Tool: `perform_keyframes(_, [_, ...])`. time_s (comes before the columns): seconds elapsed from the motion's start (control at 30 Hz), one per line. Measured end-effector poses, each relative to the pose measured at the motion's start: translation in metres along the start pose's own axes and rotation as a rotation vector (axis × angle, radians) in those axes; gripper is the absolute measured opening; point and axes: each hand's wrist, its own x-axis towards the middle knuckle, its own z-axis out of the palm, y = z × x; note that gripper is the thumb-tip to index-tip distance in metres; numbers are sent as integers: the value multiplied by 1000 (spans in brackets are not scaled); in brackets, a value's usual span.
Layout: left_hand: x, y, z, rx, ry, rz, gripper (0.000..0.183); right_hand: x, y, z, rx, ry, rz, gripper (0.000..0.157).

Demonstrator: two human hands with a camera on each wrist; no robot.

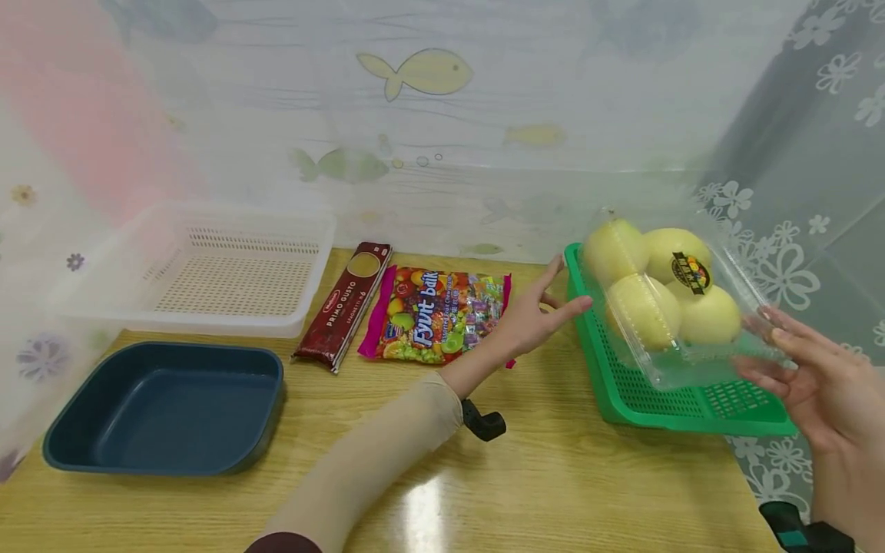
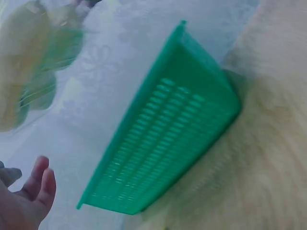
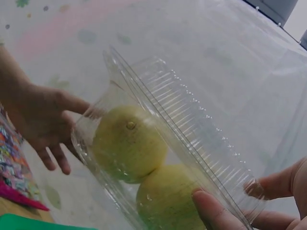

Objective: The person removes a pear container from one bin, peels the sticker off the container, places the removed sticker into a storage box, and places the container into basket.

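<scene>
My right hand [image 1: 823,376] grips the right end of a clear plastic clamshell box [image 1: 743,296] of round yellow-green fruit [image 1: 705,316], thumb on one side and fingers on the other. A dark round sticker [image 1: 691,273] marks the lid. The box is tilted above the green basket [image 1: 664,418], as the left wrist view also shows. My left hand [image 1: 535,311] is beside the basket's left rim, its fingers spread and holding nothing. In the right wrist view the left hand [image 3: 45,120] appears beyond the box's far end.
Behind my left forearm lies a candy bag [image 1: 422,315], with a dark red spaghetti pack [image 1: 346,307] beside it. To the left stand a white basket [image 1: 304,311] and a dark blue tub [image 1: 187,415]. Patterned sheeting [image 1: 442,200] borders the table at the back and sides.
</scene>
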Motion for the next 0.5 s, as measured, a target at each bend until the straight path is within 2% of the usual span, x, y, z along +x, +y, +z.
perform_keyframes(0.2, [18, 14, -23, -99, -43, 140, 84, -9, 1, 3, 13, -45, -11, 49])
perform_keyframes(0.3, [24, 22, -30, -129, -97, 153, 84, -13, 1, 3, 3, -74, -21, 51])
perform_keyframes(0.5, [25, 34, -41, -170, -181, 170, 90, -19, -1, 2, 8, -194, -15, 56])
